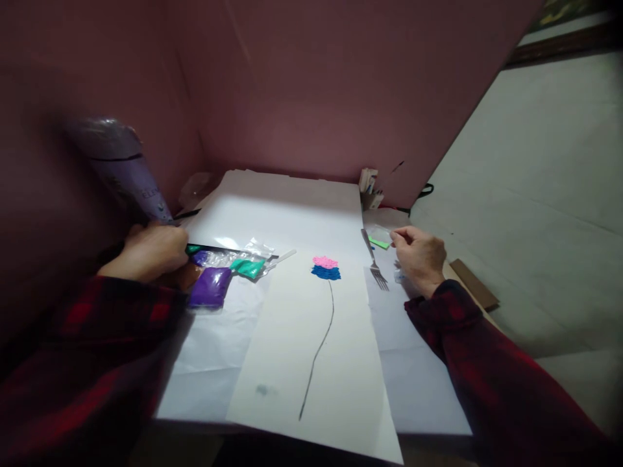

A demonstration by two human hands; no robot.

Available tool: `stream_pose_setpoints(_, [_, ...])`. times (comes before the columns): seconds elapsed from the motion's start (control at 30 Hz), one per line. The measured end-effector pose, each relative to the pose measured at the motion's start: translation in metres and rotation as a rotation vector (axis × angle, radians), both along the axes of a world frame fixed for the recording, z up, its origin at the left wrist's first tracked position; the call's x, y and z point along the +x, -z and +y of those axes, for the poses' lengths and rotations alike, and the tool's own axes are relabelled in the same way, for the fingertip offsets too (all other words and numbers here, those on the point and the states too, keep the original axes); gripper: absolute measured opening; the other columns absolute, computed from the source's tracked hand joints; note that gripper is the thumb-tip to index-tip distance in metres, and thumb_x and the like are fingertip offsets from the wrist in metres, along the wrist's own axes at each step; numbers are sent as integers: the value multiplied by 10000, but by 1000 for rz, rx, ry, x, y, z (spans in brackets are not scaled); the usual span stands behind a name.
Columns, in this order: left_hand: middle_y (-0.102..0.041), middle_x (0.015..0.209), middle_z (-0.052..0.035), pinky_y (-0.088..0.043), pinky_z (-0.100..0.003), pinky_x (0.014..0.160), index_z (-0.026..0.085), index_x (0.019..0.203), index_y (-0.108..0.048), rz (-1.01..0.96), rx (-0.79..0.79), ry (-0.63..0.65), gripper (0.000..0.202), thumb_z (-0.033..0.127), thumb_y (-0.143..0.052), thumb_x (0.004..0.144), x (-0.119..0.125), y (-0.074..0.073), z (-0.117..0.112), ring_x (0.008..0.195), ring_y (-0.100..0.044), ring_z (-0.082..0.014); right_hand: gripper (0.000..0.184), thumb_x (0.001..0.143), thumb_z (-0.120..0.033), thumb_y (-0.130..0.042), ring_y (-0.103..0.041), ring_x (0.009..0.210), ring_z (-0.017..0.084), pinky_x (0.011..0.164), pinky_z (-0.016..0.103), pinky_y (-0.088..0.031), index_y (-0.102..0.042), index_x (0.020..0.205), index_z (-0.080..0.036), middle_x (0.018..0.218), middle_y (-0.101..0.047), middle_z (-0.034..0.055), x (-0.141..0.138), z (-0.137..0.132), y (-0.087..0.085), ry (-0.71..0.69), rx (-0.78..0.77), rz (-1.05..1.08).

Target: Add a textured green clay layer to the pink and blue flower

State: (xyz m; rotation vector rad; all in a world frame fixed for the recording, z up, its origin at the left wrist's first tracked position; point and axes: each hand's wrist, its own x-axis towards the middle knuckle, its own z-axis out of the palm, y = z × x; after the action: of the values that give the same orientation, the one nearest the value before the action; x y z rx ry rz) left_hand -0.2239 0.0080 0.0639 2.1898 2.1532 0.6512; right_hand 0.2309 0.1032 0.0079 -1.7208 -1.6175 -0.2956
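A long sheet of paper [282, 363] bears a drawn stem line, topped by textured pink clay [325, 262] over blue clay [326, 272]. At the right, my right hand [421, 256] pinches the edge of a small clear packet [380, 232] with a light green strip in it. A metal fork [374, 259] lies between that hand and the paper. My left hand [148, 251] is closed beside the clay packets at the left; what its fingers hold, if anything, is hidden. Nearest it are a purple packet [210, 288] and a green packet [248, 268].
Behind the drawing lies a large white board or sheet [282, 204]. A lilac bottle [127, 168] stands at the left by the pink wall [302, 84]. Small boxes [368, 181] sit at the back right. A brown flat piece [474, 285] lies beyond my right wrist.
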Motion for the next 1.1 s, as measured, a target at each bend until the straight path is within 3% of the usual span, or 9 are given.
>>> stream_pose_setpoints(0.07, [-560,599,-72,-350,-370,742,127,545,-585,312,-102,-52,158,114,-560,701,12,-2,0,703,-512,-235,246,824,-368,-542,-640,717,242,615,320,-384,-732,869,-218,744,-724,64,-1,0,0,3,3,0])
stream_pose_setpoints(0.13, [-580,675,-105,-352,-423,787,125,573,-564,443,-137,-77,152,90,-512,712,21,-4,0,816,-520,-283,258,825,-370,-535,-633,696,231,608,313,-381,-734,872,-213,741,-724,66,-1,0,0,-1,0,9])
stream_pose_setpoints(0.27, [-527,651,-82,-350,-416,815,138,562,-528,468,-128,-79,176,91,-493,728,28,-9,-2,832,-512,-273,254,826,-369,-534,-625,677,217,602,304,-374,-733,865,-217,739,-724,60,-2,0,-1,-9,4,30])
stream_pose_setpoints(0.4, [-463,625,-46,-334,-383,807,151,553,-566,413,-88,-41,186,194,-564,734,27,-16,-5,775,-485,-248,251,824,-358,-535,-631,712,231,606,310,-370,-736,866,-213,738,-725,66,-3,-1,-2,-7,9,20])
stream_pose_setpoints(0.47, [-470,642,-39,-336,-340,738,157,570,-591,306,-79,-33,179,242,-589,728,26,-19,-3,729,-466,-222,260,826,-365,-531,-631,710,235,597,311,-367,-736,870,-210,740,-725,69,-3,-1,-3,-8,2,16])
stream_pose_setpoints(0.63, [-545,614,1,-322,-253,535,149,777,-628,-174,-134,-35,181,285,-509,800,36,-18,1,552,-455,-133,236,822,-357,-548,-630,697,231,595,314,-364,-732,861,-215,730,-721,62,-2,-2,-3,-4,-5,6])
stream_pose_setpoints(0.8, [-605,622,-24,-344,-218,459,155,734,-595,-746,-246,175,289,419,-533,834,57,-9,-3,497,-465,-101,233,823,-351,-552,-641,709,230,596,310,-366,-733,864,-209,735,-724,60,-3,-2,-3,-11,3,10])
stream_pose_setpoints(0.97, [-543,515,8,-295,-192,400,154,651,-554,-974,-353,205,318,432,-646,774,77,-1,-3,431,-424,-80,231,817,-350,-567,-643,690,226,594,306,-372,-738,848,-197,713,-722,64,-5,-2,-2,-31,54,24])
stream_pose_setpoints(1.1, [-535,471,20,-244,-180,389,161,645,-536,-1002,-345,174,318,429,-646,776,86,5,-1,396,-388,-68,214,820,-343,-579,-650,675,217,594,296,-381,-738,846,-202,690,-720,57,-7,-3,-2,-65,90,35])
